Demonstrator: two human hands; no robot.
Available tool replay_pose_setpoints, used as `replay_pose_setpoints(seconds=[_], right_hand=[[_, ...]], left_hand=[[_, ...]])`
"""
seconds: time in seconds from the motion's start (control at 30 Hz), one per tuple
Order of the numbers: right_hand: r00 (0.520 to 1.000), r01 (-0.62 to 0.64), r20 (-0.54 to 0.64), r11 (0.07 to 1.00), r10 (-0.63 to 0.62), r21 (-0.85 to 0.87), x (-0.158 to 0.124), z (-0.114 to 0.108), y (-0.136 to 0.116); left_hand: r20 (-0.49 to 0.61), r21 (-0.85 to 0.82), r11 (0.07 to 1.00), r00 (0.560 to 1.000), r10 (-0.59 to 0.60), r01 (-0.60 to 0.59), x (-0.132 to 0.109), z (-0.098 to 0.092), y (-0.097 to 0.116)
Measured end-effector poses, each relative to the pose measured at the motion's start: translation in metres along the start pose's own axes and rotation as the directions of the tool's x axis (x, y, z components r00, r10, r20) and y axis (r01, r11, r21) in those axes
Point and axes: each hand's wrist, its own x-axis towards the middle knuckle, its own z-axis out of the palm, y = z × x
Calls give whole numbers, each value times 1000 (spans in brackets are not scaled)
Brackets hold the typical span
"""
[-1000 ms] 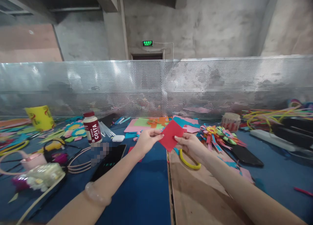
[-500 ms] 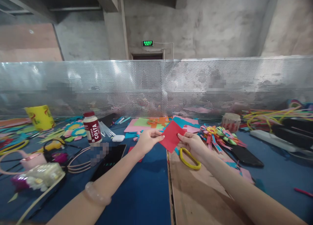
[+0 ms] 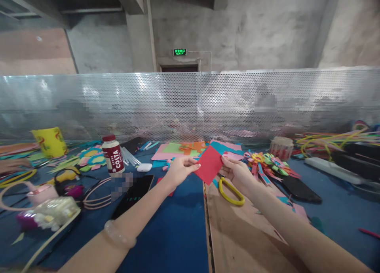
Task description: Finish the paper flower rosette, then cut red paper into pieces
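Note:
A square of red paper is held up in front of me, turned so that one corner points down. My left hand pinches its left corner between thumb and fingers. At the right corner, my right hand grips the sheet, thumb on the near face and the other fingers partly hidden behind. Just below the right hand lies a yellow ring-shaped handle on the brown board. Another red piece of paper rests on the blue table behind my left wrist.
A bottle, a white earphone case and a dark phone stand or lie at left. Ribbon flowers and a black phone are at right. Behind runs a perforated metal screen. Another person's hand shows at far left.
My right thumb and fingers have shifted slightly at the paper's right corner, uncovering more of it. My left hand keeps its pinch. Another person's hand has appeared at the far left.

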Motion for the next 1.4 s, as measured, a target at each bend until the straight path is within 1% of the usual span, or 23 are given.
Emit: replay_pose_setpoints(seconds=[0.13, 0.37, 0.5, 0.53, 0.6, 0.63, 0.67, 0.73, 0.77, 0.8, 0.83, 0.87, 0.93, 0.97, 1.03, 1.07, 1.13, 1.17, 1.23, 1.33, 1.4], right_hand=[[1000, 24, -9, 998, -25, -65, 2, -3, 2], [999, 44, 12, 997, -43, -65, 3, -4, 1], [999, 43, 9, 994, -43, -101, 2, -5, 0], [999, 47, 8, 993, -46, -110, 2, -5, 0], [996, 83, -25, 983, -88, -162, 2, -4, 2], [988, 119, -66, 970, -136, -213, 2, -4, 3], [973, 157, -121, 948, -196, -276, 2, -3, 5], [917, 204, -240, 891, -319, -405, 1, 0, 9], [890, 209, -281, 868, -360, -450, -1, 2, 10], [876, 209, -300, 858, -377, -469, -3, 5, 12], [881, 206, -296, 863, -369, -462, -5, 8, 13], [900, 203, -269, 875, -344, -439, -8, 12, 15], [946, 211, -152, 900, -286, -382, -13, 20, 18], [961, 219, -83, 907, -264, -359, -14, 23, 20], [970, 235, 14, 913, -245, -333, -17, 26, 26], [970, 240, 31, 915, -243, -326, -17, 26, 29], [972, 225, 10, 924, -234, -308, -16, 25, 33], [974, 214, -10, 930, -227, -298, -15, 24, 35], [976, 201, -31, 943, -217, -267, -15, 23, 36], [982, 188, 6, 961, -191, -203, -18, 26, 31], [986, 165, 40, 975, -161, -149, -21, 29, 27]], left_hand=[[21, 35, 999, 1000, -15, 14, 2, 0, -5], [67, 45, 998, 997, -39, 36, 3, -2, -10], [174, 65, 997, 983, -55, 45, 3, -2, -13], [182, 73, 997, 982, -50, 37, 4, -2, -14], [148, 94, 995, 988, -30, 16, 4, -2, -15], [114, 110, 994, 993, -10, -2, 5, -2, -16], [74, 132, 991, 997, 16, -26, 5, -2, -16], [7, 194, 978, 997, 79, -79, 4, -1, -15], [-24, 231, 967, 993, 114, -105, 3, 0, -14], [-49, 270, 954, 988, 148, -130, 2, 1, -13], [-65, 307, 939, 982, 180, -152, 1, 2, -12], [-68, 341, 924, 976, 208, -173, -1, 3, -11], [-44, 405, 886, 963, 264, -224, -4, 5, -8], [-21, 435, 864, 956, 292, -254, -6, 6, -7], [23, 488, 817, 940, 339, -307, -10, 8, -5], [41, 507, 797, 933, 358, -328, -12, 10, -3], [66, 516, 779, 923, 379, -356, -15, 12, -1], [72, 502, 787, 924, 377, -360, -16, 13, 0], [71, 429, 836, 936, 346, -342, -16, 15, 0], [28, 260, 926, 961, 276, -273, -12, 17, -3], [-7, 158, 961, 973, 231, -228, -9, 16, -5]])
